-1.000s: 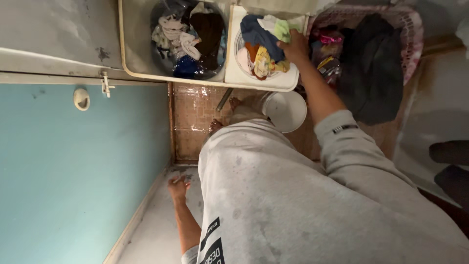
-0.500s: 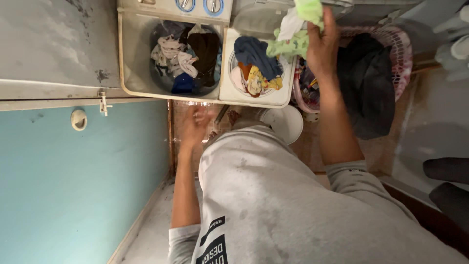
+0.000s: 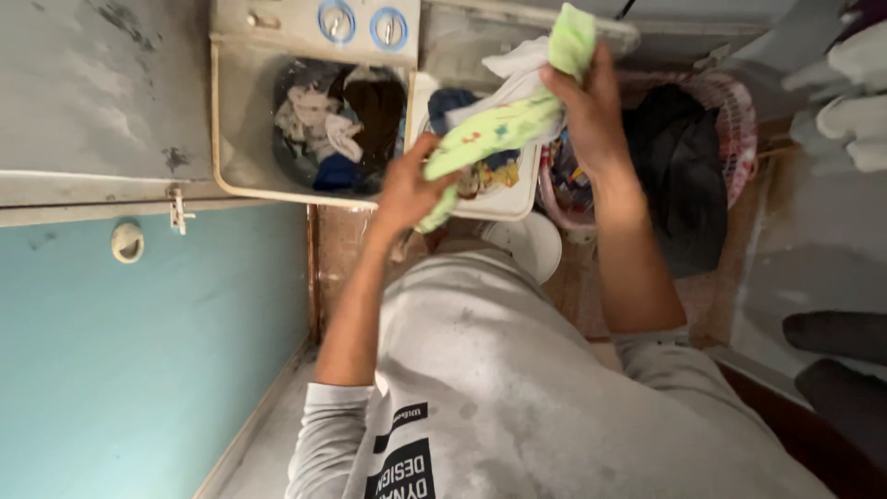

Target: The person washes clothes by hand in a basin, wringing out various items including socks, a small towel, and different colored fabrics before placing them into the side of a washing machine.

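Landmark: a grey twin-tub washing machine [image 3: 242,102] with two blue-ringed dials is standing against the wall; every place below is given from it.
Left tub: the wide wash tub [image 3: 337,125] is lying open and is holding a tangle of white, dark brown and blue clothes, so a good part of the load is already sitting inside.
Right tub: the smaller white-rimmed spin tub [image 3: 517,189], just beside the wash tub, is showing blue and yellow pieces under the hands.
Left hand: the left hand [image 3: 407,189] is hovering over the near rim of the machine, between the two tubs, with fingers clamped on the lower end of the cloth.
Cloth: a light green patterned cloth [image 3: 504,120] with a white piece bunched against it is stretching slantwise above the spin tub, held clear of both tubs and not yet dropped in.
Right hand: the right hand [image 3: 591,111] is gripping the cloth's upper end, above the machine's right edge, well apart from the left hand.
Basket: a pink mesh laundry basket [image 3: 735,129], right of the machine, is holding a large black garment [image 3: 679,176] and some coloured pieces, so sorting is looking unfinished.
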